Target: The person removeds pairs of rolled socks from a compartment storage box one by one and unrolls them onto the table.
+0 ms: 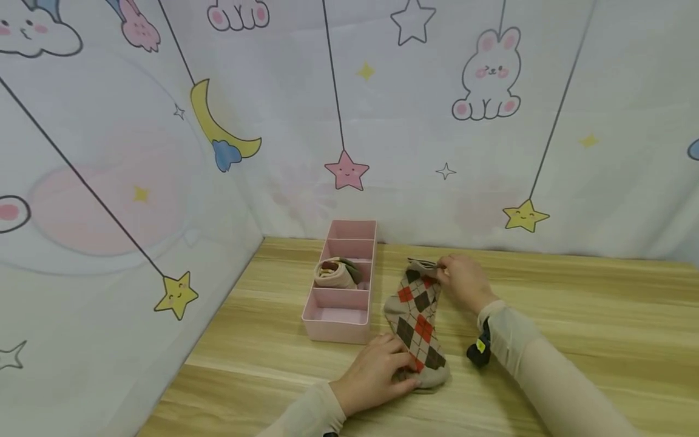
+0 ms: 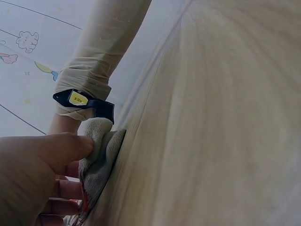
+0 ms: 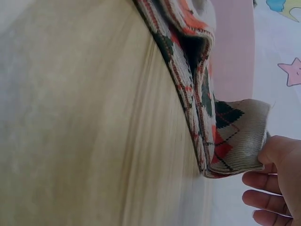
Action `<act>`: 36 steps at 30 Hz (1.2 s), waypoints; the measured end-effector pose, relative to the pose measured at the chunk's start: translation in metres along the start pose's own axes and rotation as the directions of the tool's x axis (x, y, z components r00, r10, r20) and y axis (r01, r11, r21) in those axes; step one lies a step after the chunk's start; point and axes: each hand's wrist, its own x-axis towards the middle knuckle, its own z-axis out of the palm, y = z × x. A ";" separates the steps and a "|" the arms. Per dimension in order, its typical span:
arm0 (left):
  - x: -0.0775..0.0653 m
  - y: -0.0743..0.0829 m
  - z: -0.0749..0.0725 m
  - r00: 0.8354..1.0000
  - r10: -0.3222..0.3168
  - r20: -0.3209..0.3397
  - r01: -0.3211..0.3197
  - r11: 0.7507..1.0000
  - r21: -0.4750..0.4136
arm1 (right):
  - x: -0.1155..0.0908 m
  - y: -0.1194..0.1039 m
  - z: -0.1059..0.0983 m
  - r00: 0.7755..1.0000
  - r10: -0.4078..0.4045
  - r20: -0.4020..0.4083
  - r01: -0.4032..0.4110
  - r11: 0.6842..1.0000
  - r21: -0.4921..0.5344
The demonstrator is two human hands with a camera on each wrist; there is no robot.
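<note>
A pair of beige argyle socks with red and dark diamonds lies flat on the table, one layered on the other. Its cuff end points away and the toes come toward me. My right hand pinches the cuff between thumb and fingers, and the right wrist view shows that end lifted and bent up from the table. At the toe end, my left hand holds the socks, its thumb against the toe and the other fingers along the side.
Left of the socks stands a pink divided box. A rolled sock bundle sits in one of its middle compartments. The wooden table meets a printed cloth backdrop at the back and left. A dark wrist device is strapped on the right wrist.
</note>
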 end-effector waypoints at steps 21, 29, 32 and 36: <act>0.001 -0.001 -0.001 1.000 0.019 -0.005 -0.019 0.999 0.028 | 0.016 0.015 0.005 0.995 0.093 0.020 -0.095 0.986 0.134; 0.000 0.000 0.000 1.000 0.022 -0.005 -0.022 0.999 0.040 | 0.021 0.019 0.010 0.996 0.086 0.005 -0.086 0.989 0.124; 0.000 0.000 0.000 1.000 0.018 0.001 -0.019 0.999 0.039 | 0.022 0.020 0.011 0.995 0.099 0.022 -0.101 0.988 0.120; -0.001 -0.001 0.000 1.000 0.018 0.012 -0.018 0.999 0.043 | 0.024 0.020 0.012 0.991 0.121 0.051 -0.126 0.984 0.122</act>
